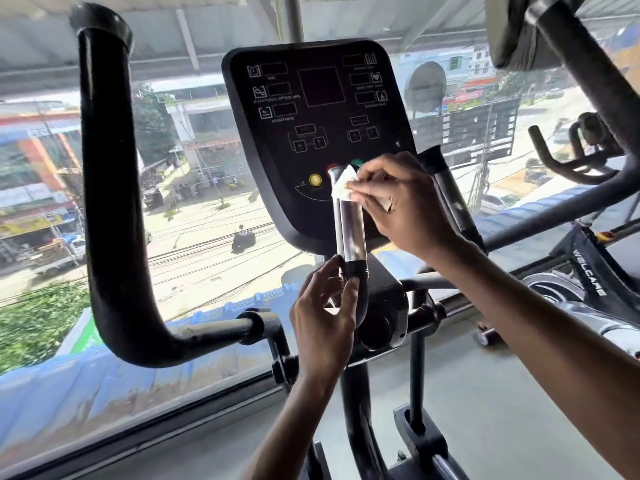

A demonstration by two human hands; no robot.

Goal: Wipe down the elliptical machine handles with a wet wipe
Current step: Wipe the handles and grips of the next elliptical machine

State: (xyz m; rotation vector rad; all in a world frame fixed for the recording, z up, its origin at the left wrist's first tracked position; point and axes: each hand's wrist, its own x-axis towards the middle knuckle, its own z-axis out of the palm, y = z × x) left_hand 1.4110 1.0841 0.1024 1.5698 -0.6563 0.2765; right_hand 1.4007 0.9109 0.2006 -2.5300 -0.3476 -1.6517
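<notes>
Left hand (322, 313) round chrome handle (349, 230) base, right hand (405, 202) pinching wet wipe (343, 185) at top, console (311, 98) close behind.

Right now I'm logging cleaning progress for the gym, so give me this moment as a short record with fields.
place: elliptical machine by a window, console ahead
right hand: pinches the wet wipe against the top of the inner handle
left hand: holds the same handle at its black base, below the chrome section
wipe position: near the chrome tip, in front of the console's lower buttons
large black handle: on the left, neither hand touches it
</notes>
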